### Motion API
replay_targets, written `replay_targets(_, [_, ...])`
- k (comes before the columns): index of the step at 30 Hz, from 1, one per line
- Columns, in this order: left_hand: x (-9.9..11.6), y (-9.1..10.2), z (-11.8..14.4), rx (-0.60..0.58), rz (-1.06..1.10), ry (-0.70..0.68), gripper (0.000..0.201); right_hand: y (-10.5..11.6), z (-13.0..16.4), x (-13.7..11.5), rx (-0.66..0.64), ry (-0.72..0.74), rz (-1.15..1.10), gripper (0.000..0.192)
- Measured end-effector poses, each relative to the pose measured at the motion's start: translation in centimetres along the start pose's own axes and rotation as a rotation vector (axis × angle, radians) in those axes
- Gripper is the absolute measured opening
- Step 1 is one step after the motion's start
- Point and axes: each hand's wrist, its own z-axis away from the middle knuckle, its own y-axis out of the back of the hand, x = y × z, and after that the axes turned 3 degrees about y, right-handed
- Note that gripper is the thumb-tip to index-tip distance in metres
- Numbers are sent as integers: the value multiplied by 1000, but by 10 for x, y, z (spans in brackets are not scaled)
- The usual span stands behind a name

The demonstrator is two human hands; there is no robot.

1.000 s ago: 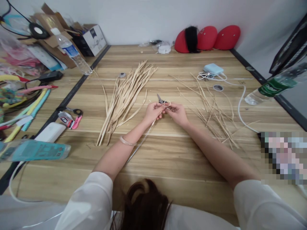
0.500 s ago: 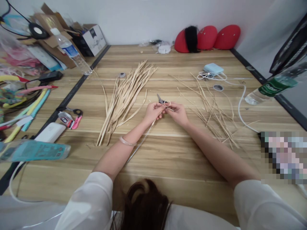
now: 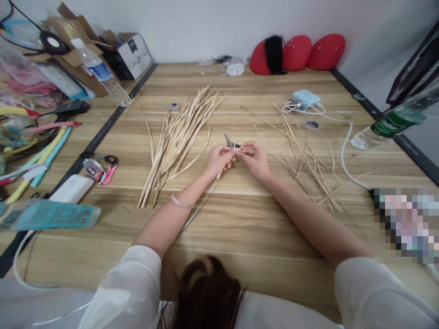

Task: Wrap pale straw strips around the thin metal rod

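My left hand (image 3: pixel 221 159) and my right hand (image 3: pixel 254 159) meet over the middle of the table, fingertips pinched together on a pale straw strip (image 3: pixel 237 147). A thin metal wire (image 3: pixel 202 203) runs from under my left hand down towards my left forearm; straw covers its upper end. Just beyond the fingers lies a pair of scissors (image 3: pixel 229 140), its handles partly hidden. To the left of my hands is a bundle of wide dried straw strips (image 3: pixel 185 132). Thinner straw stalks (image 3: pixel 302 155) are scattered to the right.
On the left lie black scissors (image 3: pixel 103 158), a pink cutter (image 3: pixel 109 174), a white power bank (image 3: pixel 72 189) and a blue bottle (image 3: pixel 58 214). A green-labelled water bottle (image 3: pixel 391 122) and a light blue box with cable (image 3: pixel 306 98) are on the right. Red caps (image 3: pixel 297 52) stand at the back.
My right hand has shifted slightly up, its fingers curling closer to the left fingertips. The straw loop between the hands has become smaller. My left hand stays in place.
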Motion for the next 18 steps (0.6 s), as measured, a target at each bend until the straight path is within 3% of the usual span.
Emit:
replay_targets(4, [1,0,1,-3,-15,-4,8,-1,2,-1,-4,3,-17,52])
replay_targets(11, [-2,1,-1,-15,-7,-3,8,0,-1,2,13,7,-2,38])
replay_targets(18, [-1,0,0,-10,-10,6,6,0,-4,8,11,-20,1,42])
